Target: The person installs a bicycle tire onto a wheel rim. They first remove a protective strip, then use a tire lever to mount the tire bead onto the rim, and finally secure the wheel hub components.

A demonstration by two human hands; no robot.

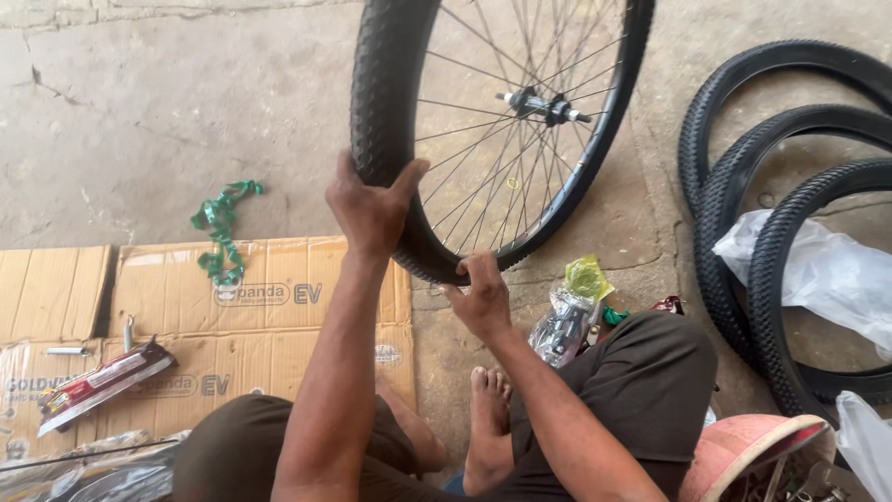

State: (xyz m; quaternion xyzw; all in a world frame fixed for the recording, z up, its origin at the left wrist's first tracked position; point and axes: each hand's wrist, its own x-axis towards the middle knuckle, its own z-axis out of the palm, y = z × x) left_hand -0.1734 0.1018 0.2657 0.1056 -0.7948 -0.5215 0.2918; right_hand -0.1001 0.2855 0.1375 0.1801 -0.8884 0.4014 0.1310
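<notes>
A spoked bicycle wheel [520, 102] with a black knobby tyre [381, 112] stands upright on the concrete floor in front of me. My left hand [370, 212] grips the tyre's lower left side, thumb hooked over the tread. My right hand [480, 296] presses on the tyre's bottom edge, fingers curled against the rim. The hub and axle [544, 106] show in the wheel's middle. I sit with my knees apart, my bare foot [488, 409] below the wheel.
Flattened cardboard [260, 307] lies to the left, with a green strip [221, 232] and a red-and-white packet [98, 383] on it. Three loose black tyres [743, 204] lean at right, beside white plastic bags [827, 270]. A clear bag of metal parts [565, 321] and a pink bowl [743, 451] sit near my right knee.
</notes>
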